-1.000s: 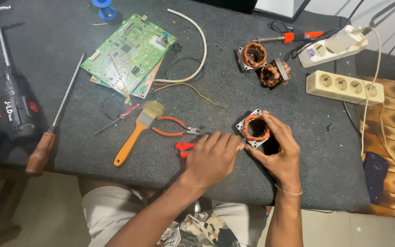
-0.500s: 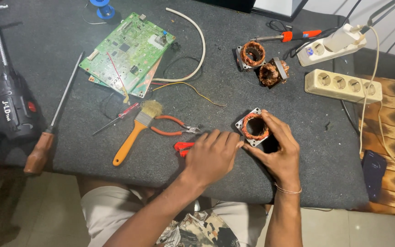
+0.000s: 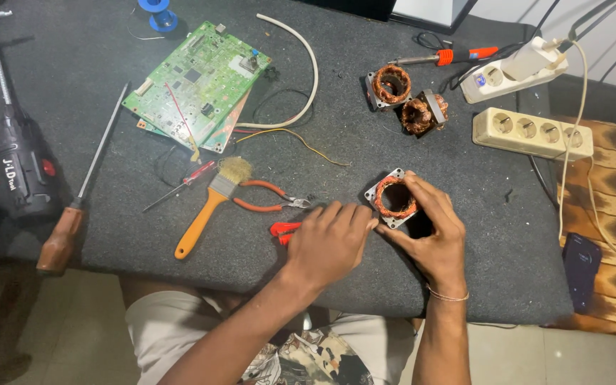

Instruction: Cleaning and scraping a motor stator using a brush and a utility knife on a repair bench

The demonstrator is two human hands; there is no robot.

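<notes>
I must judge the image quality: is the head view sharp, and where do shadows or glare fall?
Head view: sharp and evenly lit; motor stator and both hands, left and right, in focus; soft shadow under the hands; no glare on the dark table; edges bend slightly.

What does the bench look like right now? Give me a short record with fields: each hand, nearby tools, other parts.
right hand: holds the copper-wound motor stator on the dark mat
left hand: fingertips at the stator's left edge, over red-handled tool
nearby tools: paintbrush, orange-handled pliers, long screwdriver
other parts: two more stators, green circuit board, power strips
</notes>
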